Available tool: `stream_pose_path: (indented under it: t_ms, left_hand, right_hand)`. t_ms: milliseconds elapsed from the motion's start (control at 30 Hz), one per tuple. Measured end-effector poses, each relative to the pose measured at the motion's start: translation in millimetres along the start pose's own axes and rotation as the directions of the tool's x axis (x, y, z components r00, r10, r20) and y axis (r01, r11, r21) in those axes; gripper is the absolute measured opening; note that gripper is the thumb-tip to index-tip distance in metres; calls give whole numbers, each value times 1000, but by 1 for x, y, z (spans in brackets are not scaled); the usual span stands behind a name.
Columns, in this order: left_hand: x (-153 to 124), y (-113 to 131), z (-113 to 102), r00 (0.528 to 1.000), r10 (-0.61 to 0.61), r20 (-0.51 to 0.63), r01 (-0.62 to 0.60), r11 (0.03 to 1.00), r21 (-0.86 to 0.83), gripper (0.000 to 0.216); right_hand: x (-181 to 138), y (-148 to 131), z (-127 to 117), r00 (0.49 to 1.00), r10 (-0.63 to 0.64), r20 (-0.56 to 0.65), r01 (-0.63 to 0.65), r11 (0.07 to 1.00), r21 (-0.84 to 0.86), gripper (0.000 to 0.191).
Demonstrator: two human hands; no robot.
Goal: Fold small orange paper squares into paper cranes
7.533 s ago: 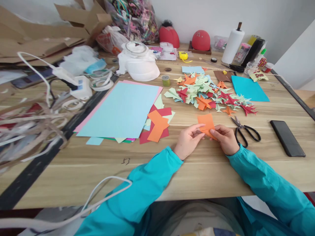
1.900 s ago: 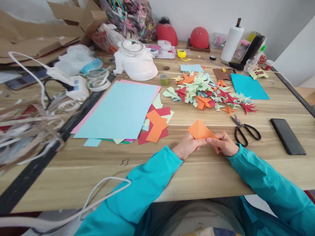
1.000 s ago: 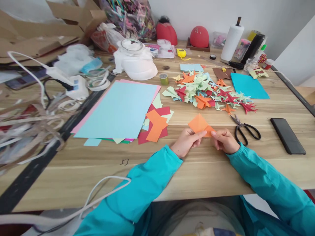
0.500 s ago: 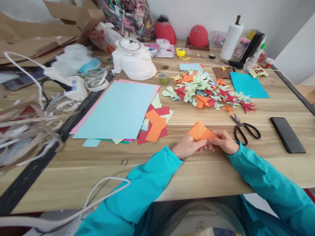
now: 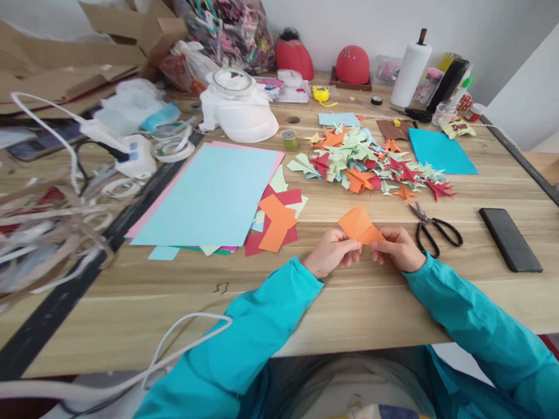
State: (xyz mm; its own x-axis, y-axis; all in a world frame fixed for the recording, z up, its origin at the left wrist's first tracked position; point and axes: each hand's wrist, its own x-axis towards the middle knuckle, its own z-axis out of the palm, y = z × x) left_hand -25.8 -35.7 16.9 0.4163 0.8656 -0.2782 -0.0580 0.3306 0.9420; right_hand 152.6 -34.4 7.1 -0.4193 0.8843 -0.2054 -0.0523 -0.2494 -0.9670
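Observation:
A partly folded sheet of orange paper (image 5: 357, 223) is held above the table between both hands, creased down its middle. My left hand (image 5: 332, 251) pinches its lower left edge, thumb on top. My right hand (image 5: 398, 249) grips its lower right corner between thumb and fingers. Just right of that hand lie black-handled scissors (image 5: 432, 227). Beyond the hands spreads a heap of folded paper shapes (image 5: 358, 154) in pale green, orange and red. Orange paper pieces (image 5: 276, 224) rest on red and green scraps to the left.
A stack of coloured sheets (image 5: 209, 195) with light blue on top covers the left middle. A black phone (image 5: 510, 240) lies at the right, a blue square (image 5: 442, 151) farther back. A white cable (image 5: 192, 349) crosses the near left edge, by my left sleeve.
The orange paper has turned and shows more of its upper face. My hands have moved slightly apart, the left fingers shifting to its lower edge.

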Motion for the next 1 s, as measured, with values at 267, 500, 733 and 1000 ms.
stream_pose_path:
  t_ms: [267,500,733,1000]
  left_hand:
    - [0,2,-2,999,10,32,-8,997,-77,15]
    - [1,7,-12,994,107,-32,-111,979,-173,15]
    - [0,0,2,995,48,90,-54,997,61,29]
    - [-1,0,0,991,77,107,-91,986,139,22]
  right_hand:
    - [-1,-5,5,994,88,-67,-78,987,142,12]
    - [3,-13,-2,982,68,-174,-25,971,238,13]
    - [0,-2,2,996,24,83,-36,989,140,13]
    - [0,-3,1,977,54,208,-58,998,11,10]
